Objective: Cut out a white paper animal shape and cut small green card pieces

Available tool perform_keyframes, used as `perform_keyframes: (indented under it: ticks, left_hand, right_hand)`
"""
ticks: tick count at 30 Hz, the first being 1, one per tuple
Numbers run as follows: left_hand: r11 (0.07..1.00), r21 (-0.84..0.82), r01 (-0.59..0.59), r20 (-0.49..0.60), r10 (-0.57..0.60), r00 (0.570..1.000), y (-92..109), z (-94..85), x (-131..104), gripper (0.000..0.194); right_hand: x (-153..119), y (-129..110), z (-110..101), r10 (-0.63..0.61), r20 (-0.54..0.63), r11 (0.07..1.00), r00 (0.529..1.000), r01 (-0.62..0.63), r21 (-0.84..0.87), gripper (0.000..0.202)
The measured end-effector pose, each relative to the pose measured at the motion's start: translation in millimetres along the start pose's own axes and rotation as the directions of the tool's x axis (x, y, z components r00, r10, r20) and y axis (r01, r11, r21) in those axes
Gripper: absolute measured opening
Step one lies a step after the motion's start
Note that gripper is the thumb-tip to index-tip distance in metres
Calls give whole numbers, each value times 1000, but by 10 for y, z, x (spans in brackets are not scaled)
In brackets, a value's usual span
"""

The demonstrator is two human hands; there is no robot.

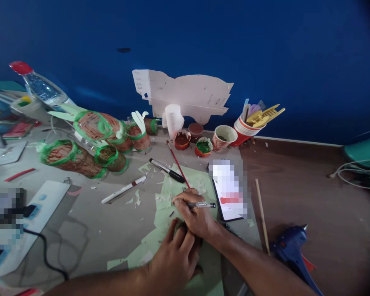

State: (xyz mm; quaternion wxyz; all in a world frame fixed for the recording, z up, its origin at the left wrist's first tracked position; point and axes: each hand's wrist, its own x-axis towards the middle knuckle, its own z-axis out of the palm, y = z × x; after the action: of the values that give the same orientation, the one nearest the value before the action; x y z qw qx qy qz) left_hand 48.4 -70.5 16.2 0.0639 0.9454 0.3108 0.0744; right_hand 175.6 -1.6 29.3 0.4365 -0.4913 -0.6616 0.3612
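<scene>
My right hand [197,211] is closed around a pen [200,204], whose dark end points to the right. Its tip is close to the light green paper [211,255], hidden by my fingers. Below it, my left hand [174,253] lies on the same paper with fingers spread and slightly bent, touching or nearly touching the right hand. A thin red paintbrush [179,164] lies just beyond my right hand. Beside the brush are a black marker [166,169] and a white capped pen [123,190]. Small paper scraps [137,197] are scattered around.
A phone [228,193] lies right of my hands. Painted tubes [70,158], paint pots [203,146], a paper cup [224,137] and a cup of tools [243,131] stand behind. At right are a wooden stick [262,213] and a blue glue gun [292,250]; a power strip [46,213] lies left.
</scene>
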Motion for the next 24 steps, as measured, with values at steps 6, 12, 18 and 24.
perform_keyframes:
  ticks: [6,12,18,24]
  left_hand:
    - [1000,-10,28,-68,-29,997,17,-43,-19,50]
    - [978,-180,101,-30,-108,994,-211,-228,129,16]
    - [973,-78,215,68,-210,975,-325,-344,-24,8]
    - [970,88,228,130,-238,963,-258,-353,-327,20]
  right_hand:
    - [5,-8,0,-13,22,999,1000,13,-30,24]
    - [15,12,-23,36,-41,999,999,-36,-6,23]
    - [20,28,-23,52,-96,999,994,-51,18,26]
    - [12,51,2,2,-106,1000,994,-2,0,24]
